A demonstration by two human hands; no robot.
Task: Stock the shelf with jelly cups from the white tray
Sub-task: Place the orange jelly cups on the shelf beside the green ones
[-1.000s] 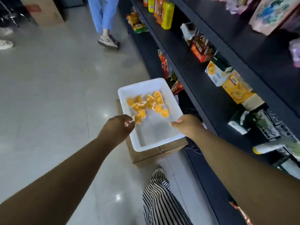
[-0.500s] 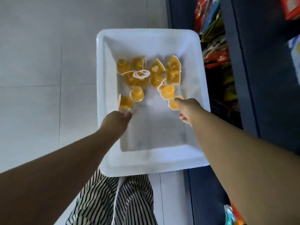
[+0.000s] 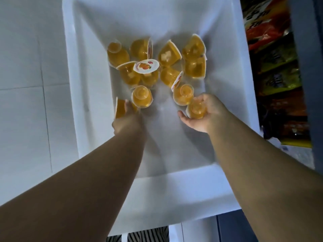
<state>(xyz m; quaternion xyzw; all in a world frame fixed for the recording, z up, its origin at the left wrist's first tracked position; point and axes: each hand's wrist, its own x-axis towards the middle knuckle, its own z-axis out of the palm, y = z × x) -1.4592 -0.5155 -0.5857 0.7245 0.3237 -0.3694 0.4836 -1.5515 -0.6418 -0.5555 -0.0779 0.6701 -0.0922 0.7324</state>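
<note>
Eleven or so jelly cups (image 3: 194, 67) are not yet stocked, by my reckoning; none has reached the shelf (image 3: 300, 49) at three o'clock. They lie heaped toward twelve o'clock in the smooth, glossy white tray (image 3: 73, 84): small clear plastic cups of orange jelly with foil lids. My right hand (image 3: 203, 114) curls around one cup (image 3: 196, 109); my left hand (image 3: 126, 119) grips another cup (image 3: 119, 108).
</note>
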